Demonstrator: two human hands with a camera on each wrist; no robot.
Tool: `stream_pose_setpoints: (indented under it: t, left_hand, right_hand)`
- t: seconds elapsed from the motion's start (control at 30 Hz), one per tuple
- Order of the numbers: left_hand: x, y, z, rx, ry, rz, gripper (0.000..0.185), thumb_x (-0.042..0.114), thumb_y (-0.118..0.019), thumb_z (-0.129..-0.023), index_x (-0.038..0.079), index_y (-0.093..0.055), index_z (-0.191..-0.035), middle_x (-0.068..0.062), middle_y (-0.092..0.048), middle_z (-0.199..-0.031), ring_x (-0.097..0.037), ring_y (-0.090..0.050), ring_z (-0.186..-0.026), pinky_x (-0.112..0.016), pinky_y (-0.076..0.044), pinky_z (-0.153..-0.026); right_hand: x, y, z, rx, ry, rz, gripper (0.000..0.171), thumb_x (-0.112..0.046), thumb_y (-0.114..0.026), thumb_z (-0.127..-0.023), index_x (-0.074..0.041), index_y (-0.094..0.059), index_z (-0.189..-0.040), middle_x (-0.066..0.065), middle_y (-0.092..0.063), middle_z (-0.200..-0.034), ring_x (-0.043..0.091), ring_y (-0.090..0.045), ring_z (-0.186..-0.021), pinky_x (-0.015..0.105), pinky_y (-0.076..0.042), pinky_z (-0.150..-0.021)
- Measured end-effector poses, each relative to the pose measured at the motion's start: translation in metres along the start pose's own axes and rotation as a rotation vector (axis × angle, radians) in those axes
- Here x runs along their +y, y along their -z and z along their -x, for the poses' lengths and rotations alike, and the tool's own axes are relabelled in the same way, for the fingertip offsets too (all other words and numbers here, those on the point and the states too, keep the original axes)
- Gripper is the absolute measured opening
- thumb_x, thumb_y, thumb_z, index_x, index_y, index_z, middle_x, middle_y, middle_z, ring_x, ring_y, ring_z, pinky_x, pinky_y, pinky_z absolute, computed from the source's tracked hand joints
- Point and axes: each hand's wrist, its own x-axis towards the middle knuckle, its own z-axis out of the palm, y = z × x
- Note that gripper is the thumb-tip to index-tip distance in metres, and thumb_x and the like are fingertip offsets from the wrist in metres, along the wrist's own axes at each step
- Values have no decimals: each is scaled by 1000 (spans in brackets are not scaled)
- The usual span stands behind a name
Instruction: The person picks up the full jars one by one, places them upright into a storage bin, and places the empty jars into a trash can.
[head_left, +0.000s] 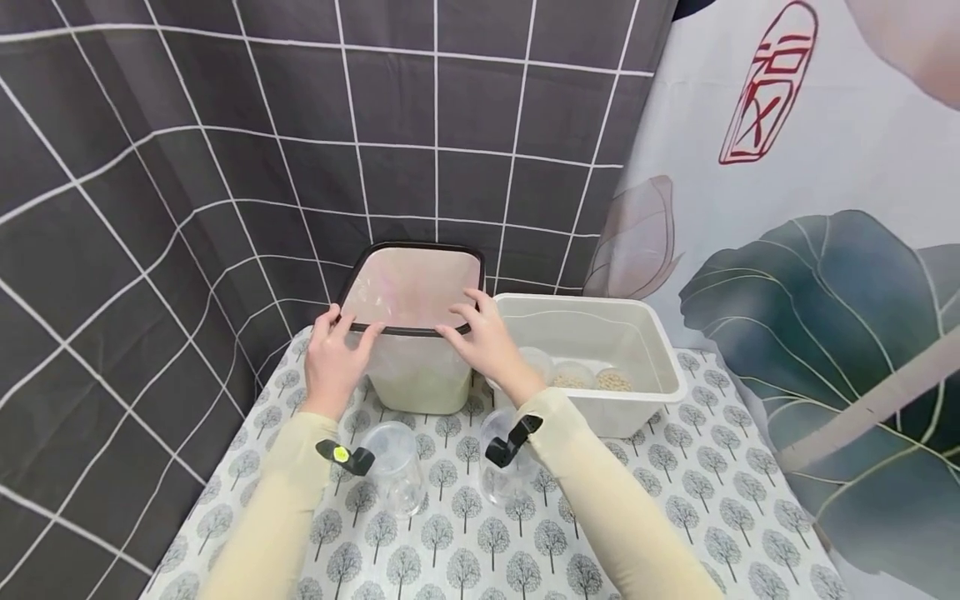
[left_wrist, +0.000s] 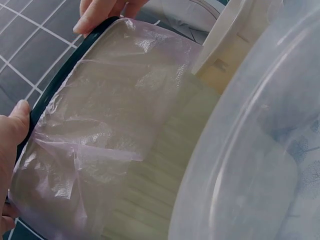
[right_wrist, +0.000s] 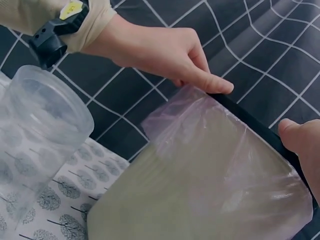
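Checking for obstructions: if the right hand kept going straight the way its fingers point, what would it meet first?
The right hand already grips the dark rim of the lined bin. Straight on lies the pinkish liner in its mouth, probably.

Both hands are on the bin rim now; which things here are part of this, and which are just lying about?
In hand: bin, its bag liner, dark rim, left hand, right hand.
Lying about: two clear cups, white tub, small dishes in it.

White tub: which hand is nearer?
Right. The right hand grips the bin rim on the side next to the white tub; the left hand holds the bin's far side.
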Motion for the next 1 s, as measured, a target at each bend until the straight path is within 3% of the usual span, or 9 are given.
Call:
stream_pose_setpoints:
  t: [0.47, 1.0]
  left_hand:
    - [0, 1, 0, -27, 0, 0, 51, 35, -75, -78, -5, -65, -108, -29, -53, -118, -41, -52, -110, -52, -45, -89]
    - [-4, 0, 1, -14, -2, 23, 50, 34, -76, -76, -6, -66, -105, -28, -54, -120, -39, -52, -113, -52, -43, -92]
  right_hand:
    - [11, 15, 35, 145, 43, 8, 28, -17, -72, -80, 0, -65, -101, 22, -55, -116, 35, -50, -109, 47, -40, -95]
    - [12, 29, 69, 137, 27, 30, 32, -21, -72, -81, -4, -64, -107, 19, -53, -122, 34, -49, -113, 48, -40, -95]
